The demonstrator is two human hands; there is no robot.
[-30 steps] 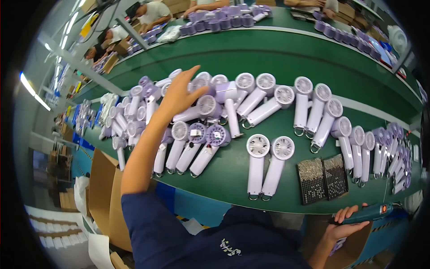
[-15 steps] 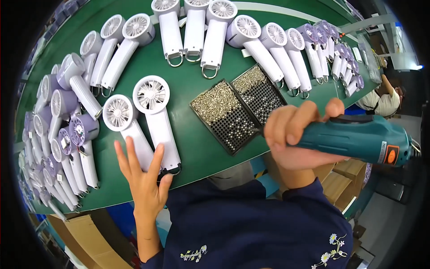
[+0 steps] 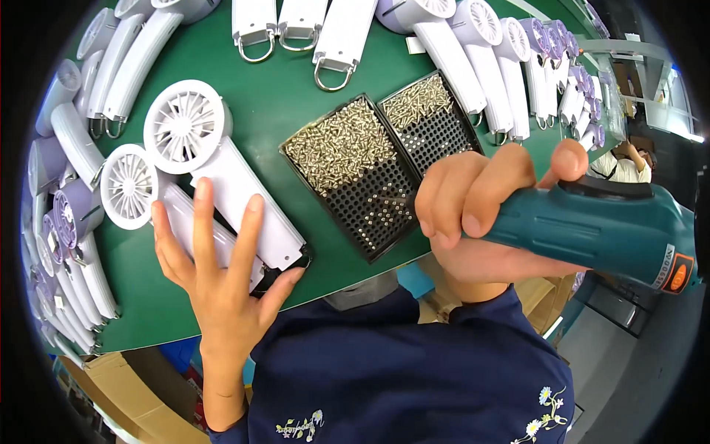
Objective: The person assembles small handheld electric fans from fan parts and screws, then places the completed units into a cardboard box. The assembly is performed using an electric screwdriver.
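At a smooth green tabletop [image 3: 270, 96], your left hand [image 3: 225, 296] spreads over two white plastic handheld fans [image 3: 248, 203] lying near the front edge; your right hand [image 3: 481, 211] wraps around a teal cylindrical electric screwdriver [image 3: 599, 229] beside two black perforated screw trays [image 3: 347, 209]. An open brown cardboard box [image 3: 133, 388] sits below left; a pale-shirted person [image 3: 627, 169] appears far right.

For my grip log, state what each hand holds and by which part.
Right hand: the teal electric screwdriver, by the front of its body. Left hand: nothing; its fingers spread over two fan handles.
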